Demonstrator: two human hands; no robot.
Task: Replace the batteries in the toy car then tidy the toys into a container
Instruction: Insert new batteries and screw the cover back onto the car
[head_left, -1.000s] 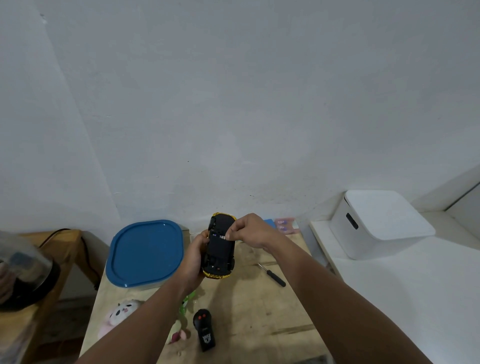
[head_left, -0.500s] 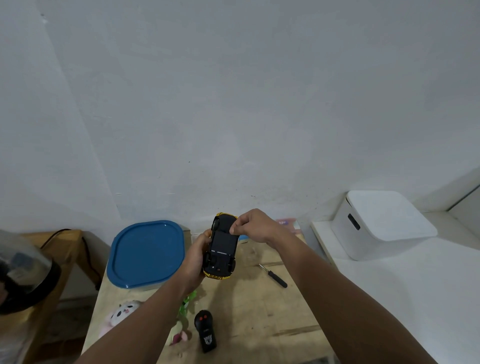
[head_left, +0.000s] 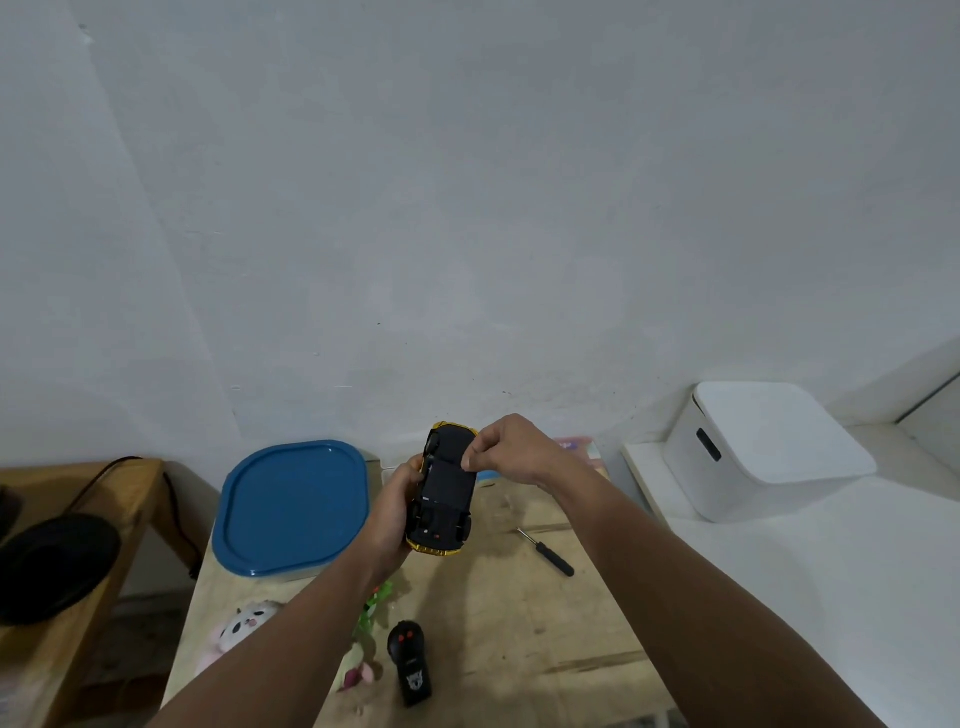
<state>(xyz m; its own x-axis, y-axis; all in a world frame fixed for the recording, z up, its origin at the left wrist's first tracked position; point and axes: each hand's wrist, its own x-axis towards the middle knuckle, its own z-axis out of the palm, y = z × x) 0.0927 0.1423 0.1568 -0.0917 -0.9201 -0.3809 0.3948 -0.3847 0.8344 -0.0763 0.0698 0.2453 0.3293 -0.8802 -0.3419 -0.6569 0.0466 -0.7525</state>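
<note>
White wall (head_left: 467, 208) fills the upper view. Wooden table (head_left: 519, 623) below, pushed against it. White lidded box (head_left: 763, 447) on a white surface to the right, apart from the table. Blue-lidded container (head_left: 293, 506) at the table's far left corner, lid on.

Toy car (head_left: 445, 491) held above the table's middle, upside down, black underside facing the camera, yellow body showing at both ends. Left hand (head_left: 397, 512) grips the car along its left side, fingers curled round the body. Right hand (head_left: 511, 449) comes in from the right over the car's far half, thumb and forefinger pressed together at the underside's right edge; whether they pinch something small there, cannot tell.

Black remote control (head_left: 410, 662) lies flat on the table near the front edge, 2 red buttons up. Panda-faced soft toy (head_left: 241, 626) at the table's left edge, partly behind the left forearm. Small green toy (head_left: 376, 605) and a pink piece (head_left: 361, 675) lie between the panda and the remote. Screwdriver (head_left: 548, 553), black handle, rests on the table right of the car, untouched.
</note>
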